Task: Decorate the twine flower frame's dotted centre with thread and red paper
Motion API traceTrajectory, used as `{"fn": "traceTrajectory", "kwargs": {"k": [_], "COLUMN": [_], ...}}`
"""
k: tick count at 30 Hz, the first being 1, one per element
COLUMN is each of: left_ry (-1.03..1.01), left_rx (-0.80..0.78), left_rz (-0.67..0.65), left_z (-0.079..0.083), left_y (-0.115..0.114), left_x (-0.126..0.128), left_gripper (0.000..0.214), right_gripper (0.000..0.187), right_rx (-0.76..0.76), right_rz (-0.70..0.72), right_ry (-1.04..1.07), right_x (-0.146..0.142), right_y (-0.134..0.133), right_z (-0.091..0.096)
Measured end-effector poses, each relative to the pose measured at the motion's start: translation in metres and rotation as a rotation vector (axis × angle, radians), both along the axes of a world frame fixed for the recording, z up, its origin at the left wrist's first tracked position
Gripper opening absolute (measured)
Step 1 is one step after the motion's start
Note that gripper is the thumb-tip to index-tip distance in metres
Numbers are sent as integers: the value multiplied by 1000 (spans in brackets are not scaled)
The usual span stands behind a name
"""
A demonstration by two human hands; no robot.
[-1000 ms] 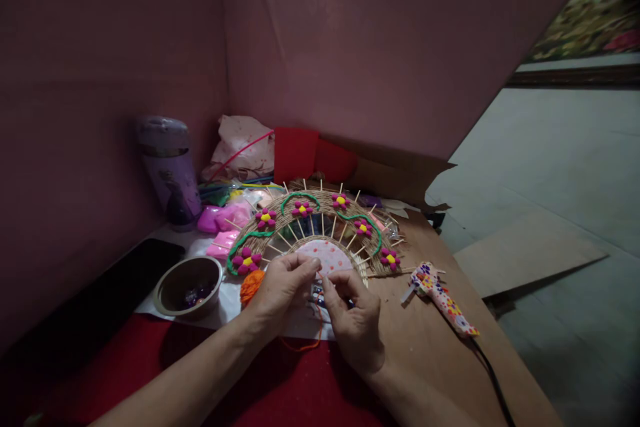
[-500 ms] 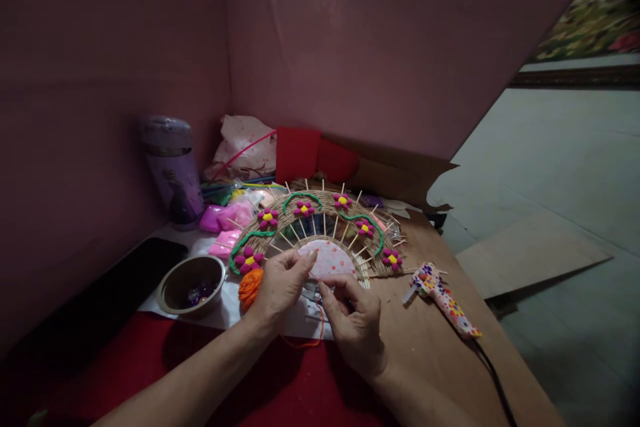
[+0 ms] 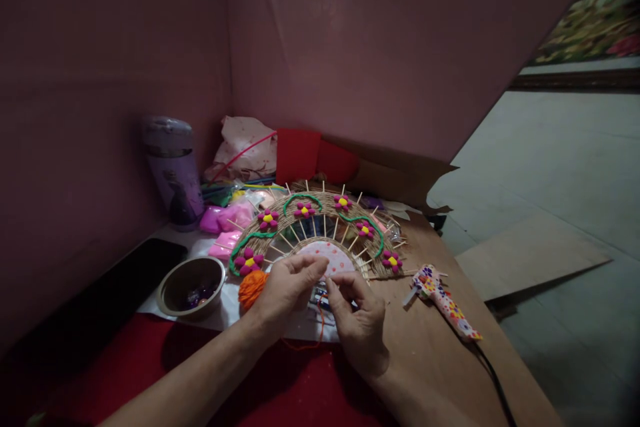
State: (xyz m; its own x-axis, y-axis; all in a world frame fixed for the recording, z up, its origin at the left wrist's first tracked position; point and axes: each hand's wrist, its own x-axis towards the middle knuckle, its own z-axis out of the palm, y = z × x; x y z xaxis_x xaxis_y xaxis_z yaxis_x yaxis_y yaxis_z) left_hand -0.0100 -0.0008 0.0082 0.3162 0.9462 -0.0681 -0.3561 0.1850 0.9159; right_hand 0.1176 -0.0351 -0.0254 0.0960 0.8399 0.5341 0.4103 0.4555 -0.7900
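- Writing: a printed figure is seen on the purple bottle (image 3: 175, 170). Its lettering cannot be made out in the dim light. The glue gun (image 3: 440, 297) is covered in a coloured flower pattern, and no brand can be read on it.
- Left hand (image 3: 287, 287): fingers curled, thumb and forefinger drawn together in a pinch at the lower edge of the pink dotted half-disc (image 3: 327, 253). What is pinched is too small to tell.
- Right hand (image 3: 357, 323): likewise curled, with the fingertips pressed together just beside those of the left hand. The two hands are nearly touching.
- Woven fan piece (image 3: 325, 212): laid flat on the tabletop (image 3: 435, 360) directly beyond the hands, with the half-disc at its centre and wooden sticks radiating from it.
- Counts: six magenta flowers with yellow centres are counted on the woven band, and green cord is curved between them. One orange yarn ball (image 3: 251, 285) is touching the left hand. One loop of orange thread (image 3: 305, 345) is seen below the hands. One bowl (image 3: 170, 283) is noted to the left, holding small dark bits. One dark phone (image 3: 145, 267) is noted beside the bowl.
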Motion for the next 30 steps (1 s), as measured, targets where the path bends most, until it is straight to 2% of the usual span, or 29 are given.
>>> {"fn": "traceTrajectory", "kwargs": {"k": [5,12,23,30], "left_ry": [109,214,103,-44], "left_rx": [41,112,30,-61], "left_rz": [75,160,214,135], "left_z": [-6,-5,-7,-3], "left_y": [1,3,3,2], "left_x": [2,3,4,1], "left_gripper": [40,41,43,48], "right_gripper": [8,7,9,15], "right_rx": [-2,-9,-61,-63], "right_rz": [14,43,66,32], "right_ry": [-55,-95,-69,37], "right_x": [0,-2,-4,-6], "right_y": [0,-2,-1,0], "right_z": [1,5,2,5]}}
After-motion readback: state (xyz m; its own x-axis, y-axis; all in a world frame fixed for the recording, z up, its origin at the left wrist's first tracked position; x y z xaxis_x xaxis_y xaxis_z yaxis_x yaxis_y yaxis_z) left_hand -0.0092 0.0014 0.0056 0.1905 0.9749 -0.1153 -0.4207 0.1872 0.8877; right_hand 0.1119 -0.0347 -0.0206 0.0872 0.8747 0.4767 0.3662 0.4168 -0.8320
